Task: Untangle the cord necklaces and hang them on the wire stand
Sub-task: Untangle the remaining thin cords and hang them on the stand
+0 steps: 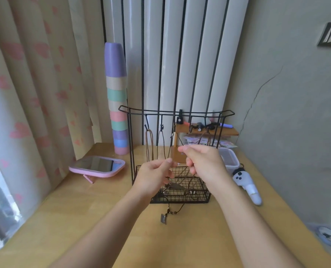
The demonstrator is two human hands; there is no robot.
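**Both hands pinching cords at the stand**

The wooden table (102,219) carries the wire stand (176,113). A cup stack (116,97) and a pink mirror (97,166) sit to its left, a white controller (247,183) to its right. My left hand (153,177) and right hand (204,163) each pinch a cord and cover the basket front. Other cord necklaces (147,147) hang from hooks. A pendant (163,218) lies on the table.

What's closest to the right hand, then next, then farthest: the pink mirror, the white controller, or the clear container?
1. Clear container, just right of the right hand.
2. White controller, further right, almost a tie.
3. Pink mirror, far left beyond the wire stand.
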